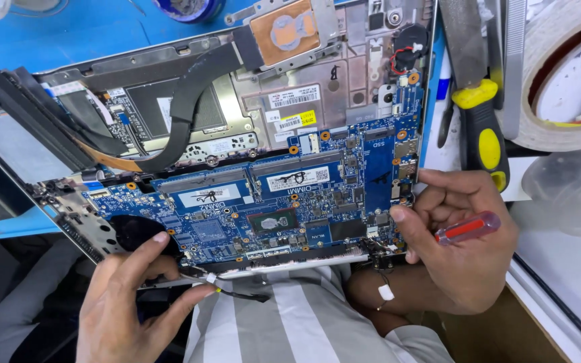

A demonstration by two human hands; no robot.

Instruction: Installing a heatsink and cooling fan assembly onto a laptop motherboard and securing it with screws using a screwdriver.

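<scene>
Blue laptop motherboard (270,208) sits in open grey chassis (344,81). Left hand (126,302) pinches thin black cable (237,294) at near edge; right hand (462,245) clasps red-handled screwdriver (469,227), thumb touching board's right edge.

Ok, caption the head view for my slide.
Left hand pinches a thin black cable at the blue laptop motherboard; right hand holds a red-handled screwdriver.

Motherboard (270,208) in laptop chassis (344,87); tape roll (559,74) right; file (480,128) between.
</scene>
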